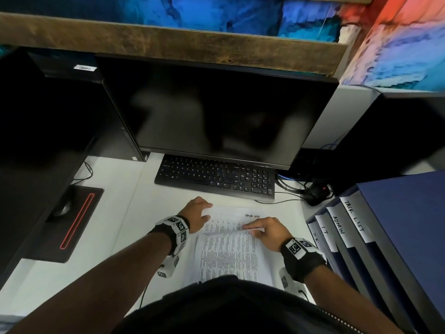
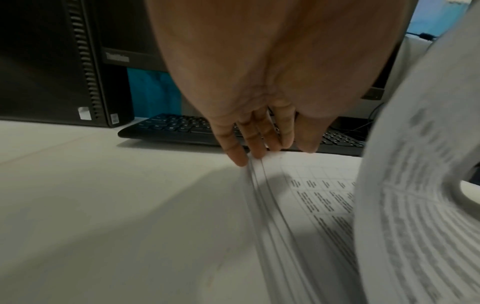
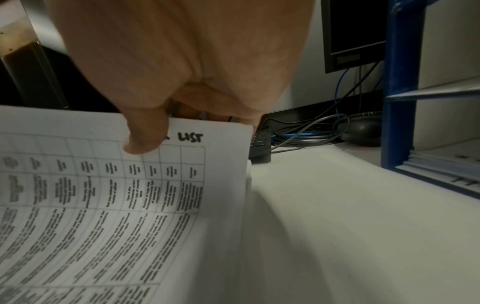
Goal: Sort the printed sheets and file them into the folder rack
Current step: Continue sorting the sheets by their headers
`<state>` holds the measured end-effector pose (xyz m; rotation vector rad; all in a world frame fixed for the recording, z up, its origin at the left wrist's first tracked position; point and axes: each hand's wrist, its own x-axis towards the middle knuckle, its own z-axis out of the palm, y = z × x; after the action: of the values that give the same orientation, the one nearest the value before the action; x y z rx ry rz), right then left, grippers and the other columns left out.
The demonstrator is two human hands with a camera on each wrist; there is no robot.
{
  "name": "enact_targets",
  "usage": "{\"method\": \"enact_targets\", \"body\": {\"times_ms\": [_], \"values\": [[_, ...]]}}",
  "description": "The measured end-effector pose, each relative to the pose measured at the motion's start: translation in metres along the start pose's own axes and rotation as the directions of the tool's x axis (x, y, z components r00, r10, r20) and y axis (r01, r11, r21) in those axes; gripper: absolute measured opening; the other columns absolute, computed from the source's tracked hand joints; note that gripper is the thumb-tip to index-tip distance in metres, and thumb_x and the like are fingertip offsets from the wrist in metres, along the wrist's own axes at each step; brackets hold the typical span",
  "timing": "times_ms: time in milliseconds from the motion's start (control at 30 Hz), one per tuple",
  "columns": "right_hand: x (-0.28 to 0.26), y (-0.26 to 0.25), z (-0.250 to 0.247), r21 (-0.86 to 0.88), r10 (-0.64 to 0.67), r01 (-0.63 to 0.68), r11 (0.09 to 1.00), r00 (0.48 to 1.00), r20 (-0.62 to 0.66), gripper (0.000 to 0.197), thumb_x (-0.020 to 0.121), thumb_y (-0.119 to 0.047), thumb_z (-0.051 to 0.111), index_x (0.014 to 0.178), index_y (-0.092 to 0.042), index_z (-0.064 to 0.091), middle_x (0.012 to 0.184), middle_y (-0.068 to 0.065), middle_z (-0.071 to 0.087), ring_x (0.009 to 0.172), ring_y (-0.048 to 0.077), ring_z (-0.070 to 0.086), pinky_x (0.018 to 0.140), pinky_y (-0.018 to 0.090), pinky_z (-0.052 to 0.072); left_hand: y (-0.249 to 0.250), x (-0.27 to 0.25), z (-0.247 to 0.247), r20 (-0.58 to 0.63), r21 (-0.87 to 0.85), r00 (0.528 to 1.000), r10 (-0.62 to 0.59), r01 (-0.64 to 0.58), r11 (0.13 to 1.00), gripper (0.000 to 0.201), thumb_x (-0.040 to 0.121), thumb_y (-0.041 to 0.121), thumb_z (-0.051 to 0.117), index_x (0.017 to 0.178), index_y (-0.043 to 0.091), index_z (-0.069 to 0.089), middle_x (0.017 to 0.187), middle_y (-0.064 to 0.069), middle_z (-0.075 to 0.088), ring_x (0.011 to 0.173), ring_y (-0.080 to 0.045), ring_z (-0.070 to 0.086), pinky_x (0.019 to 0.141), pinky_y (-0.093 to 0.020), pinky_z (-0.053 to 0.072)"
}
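A stack of printed sheets [image 1: 231, 259] lies on the white desk in front of me. My right hand [image 1: 262, 231] pinches the far edge of a table sheet [image 3: 109, 185], thumb [image 3: 145, 133] on top beside handwritten "LIST", and bows it up off the stack. Beyond that hand a sheet headed "TASK LIST" [image 1: 240, 216] lies flat. My left hand [image 1: 196, 213] rests with straight fingertips [image 2: 249, 150] on the stack's far left corner [image 2: 257, 170]. To the right stands the rack of blue folders [image 1: 375, 237], with spine labels TASK LIST [image 1: 355, 219], ADMIN [image 1: 338, 225] and I.T. [image 1: 325, 231].
A black keyboard [image 1: 216, 177] lies just past the sheets under a dark monitor [image 1: 216, 112]. A mouse [image 1: 65, 208] sits on a black pad at the left, near a black PC tower [image 2: 52, 61]. Cables [image 1: 301, 186] bunch behind the folders.
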<state>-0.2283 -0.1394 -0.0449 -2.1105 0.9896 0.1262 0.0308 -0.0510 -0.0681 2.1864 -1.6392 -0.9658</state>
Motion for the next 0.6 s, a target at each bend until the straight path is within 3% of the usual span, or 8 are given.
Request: {"method": "enact_targets", "body": {"times_ms": [100,200,300,433,533,600], "values": [[-0.0042,0.0056,-0.003,-0.06,0.004,0.001,0.998,0.997,0.076,0.052,0.088,-0.012,0.059,0.106,-0.061,0.058,0.121,-0.023,0.062,0.115,0.008,0.055,0.103,0.029,0.042,0.0023,0.0009,0.0016,-0.014,0.073,1.0,0.018,-0.017,0.997,0.047,0.092,0.026,0.055,0.136,0.019,0.044,0.134,0.003,0.038,0.127,-0.014,0.033,0.111,-0.03,0.029],[-0.0053,0.0103,-0.0067,-0.09,0.01,0.001,0.996,0.993,0.116,0.065,0.086,-0.009,0.06,0.092,-0.073,0.052,0.122,-0.024,0.061,0.116,0.009,0.055,0.104,0.031,0.043,0.0038,-0.0002,0.0014,-0.031,0.125,0.999,0.04,-0.036,0.992,0.042,0.089,0.027,0.058,0.131,0.024,0.051,0.129,0.005,0.039,0.124,-0.014,0.033,0.107,-0.034,0.034],[-0.0066,0.0093,-0.0072,-0.043,-0.008,0.014,0.999,0.991,0.132,0.057,0.089,-0.007,0.057,0.1,-0.063,0.057,0.123,-0.019,0.062,0.116,0.009,0.054,0.105,0.028,0.041,0.0064,-0.003,0.0021,-0.024,0.14,0.998,0.055,-0.051,0.989,0.039,0.088,0.028,0.06,0.126,0.025,0.054,0.127,0.004,0.039,0.121,-0.015,0.033,0.104,-0.036,0.037],[-0.0077,0.0066,-0.004,-0.032,0.002,0.003,0.999,0.989,0.149,0.046,0.093,-0.009,0.052,0.118,-0.048,0.06,0.128,-0.014,0.06,0.119,0.013,0.053,0.106,0.031,0.04,0.0086,-0.0038,0.0032,-0.011,0.14,0.999,0.031,-0.029,0.99,0.059,0.089,0.026,0.058,0.142,0.019,0.034,0.134,0.001,0.035,0.126,-0.018,0.03,0.107,-0.036,0.035],[-0.0077,0.0064,-0.0029,-0.036,0.052,-0.049,0.998,0.993,0.103,0.043,0.096,-0.02,0.049,0.134,-0.039,0.046,0.134,-0.009,0.055,0.125,0.018,0.048,0.108,0.035,0.037,0.0073,-0.001,0.0016,-0.01,0.142,0.999,0.043,-0.041,0.989,0.052,0.088,0.023,0.06,0.137,0.018,0.041,0.129,0.0,0.037,0.122,-0.019,0.033,0.106,-0.034,0.035],[-0.0071,0.0075,-0.0042,0.011,0.072,-0.072,0.997,0.996,0.048,0.037,0.096,-0.027,0.051,0.132,-0.029,0.043,0.126,-0.005,0.06,0.12,0.019,0.052,0.103,0.035,0.04,0.0073,0.0003,0.0003,-0.033,0.126,0.998,0.051,-0.047,0.991,0.045,0.087,0.02,0.062,0.13,0.019,0.047,0.124,0.0,0.039,0.118,-0.018,0.035,0.104,-0.034,0.036]]}}
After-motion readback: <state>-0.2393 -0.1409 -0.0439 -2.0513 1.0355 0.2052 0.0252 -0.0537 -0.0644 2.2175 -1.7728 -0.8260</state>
